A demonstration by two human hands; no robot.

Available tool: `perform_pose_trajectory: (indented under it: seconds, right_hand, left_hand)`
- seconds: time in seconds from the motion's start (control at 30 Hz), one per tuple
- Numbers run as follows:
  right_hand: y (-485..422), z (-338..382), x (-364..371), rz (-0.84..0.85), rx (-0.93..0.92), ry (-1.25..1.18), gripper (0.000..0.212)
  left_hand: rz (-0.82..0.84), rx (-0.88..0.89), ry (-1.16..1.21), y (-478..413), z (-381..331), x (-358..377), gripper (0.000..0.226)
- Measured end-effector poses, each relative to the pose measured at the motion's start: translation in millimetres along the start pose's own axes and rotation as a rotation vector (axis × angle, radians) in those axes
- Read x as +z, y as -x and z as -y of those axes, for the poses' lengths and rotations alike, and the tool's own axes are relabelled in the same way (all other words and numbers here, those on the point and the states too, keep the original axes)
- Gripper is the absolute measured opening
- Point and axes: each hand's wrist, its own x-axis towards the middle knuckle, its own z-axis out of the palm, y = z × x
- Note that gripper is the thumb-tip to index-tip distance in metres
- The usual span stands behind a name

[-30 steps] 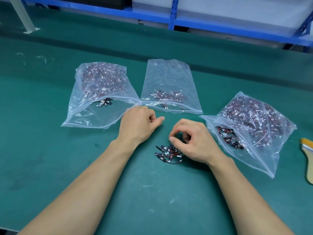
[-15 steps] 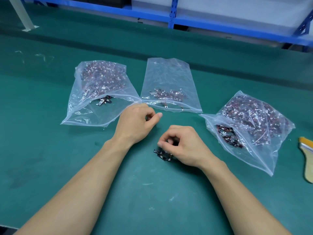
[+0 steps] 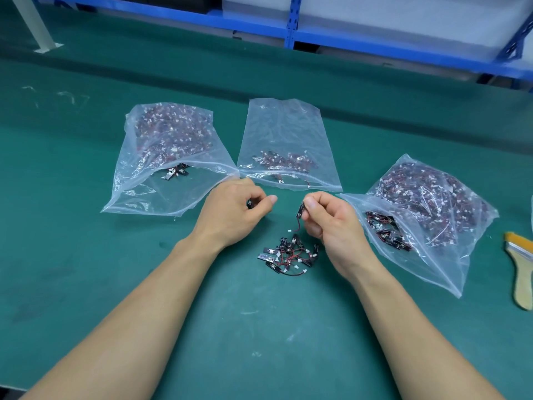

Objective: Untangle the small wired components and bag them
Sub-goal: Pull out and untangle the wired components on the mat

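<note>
- Green mat is bearing the component pile.
- Above it, my right hand is pinching one wired component.
- Up-left of it, my left hand is gripping a dark piece.

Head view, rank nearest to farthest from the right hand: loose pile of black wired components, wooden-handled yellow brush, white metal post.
1. Loose pile of black wired components: on the green mat, right beside the right hand.
2. Wooden-handled yellow brush: at the right edge of the view.
3. White metal post: far back, upper left.
</note>
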Motion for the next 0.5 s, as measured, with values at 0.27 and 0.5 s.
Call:
perform_pose_trajectory:
  seconds: [0.27,0.5]
  right_hand:
    - [-7,-12,2,-0.193,-0.192,0.313,0.018]
    - [-15,-17,9,-0.077,-0.352,0.787,0.008]
  left_hand:
    - [-0.064,-0.049,0.012,-1,-1,-3,0.037]
    - [-0.082,-0.034,0.017,-2,-1,-3,0.035]
